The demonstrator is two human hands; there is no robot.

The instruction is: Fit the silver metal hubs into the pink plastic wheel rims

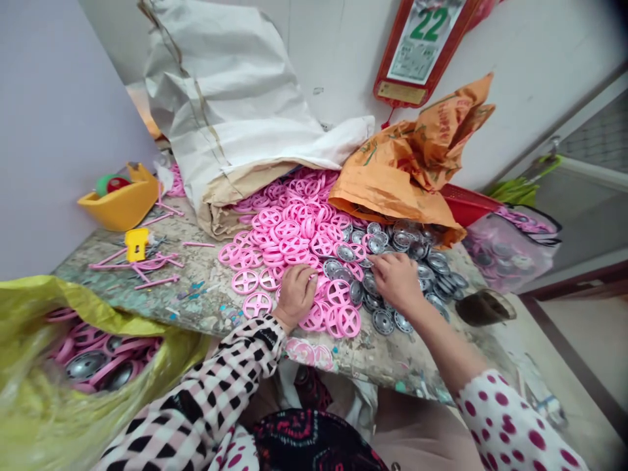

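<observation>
My left hand (296,296) lies curled over the near edge of a heap of pink plastic wheels (294,235), each with a cross of spokes. What its fingers hold is hidden. My right hand (396,281) reaches into a spread of silver metal discs (417,268), and its fingertips pinch the rim of one. Some discs sit inside pink wheels (346,252) where the two heaps meet. Both hands are over a stained, worn tabletop (216,307).
A yellow bag (83,347) of pink wheels and silver discs hangs at the lower left. A white sack (230,111), an orange bag (407,163), a red basket (468,204) and a clear bag of parts (510,248) line the far side. Pink plastic runners (135,265) lie at the left.
</observation>
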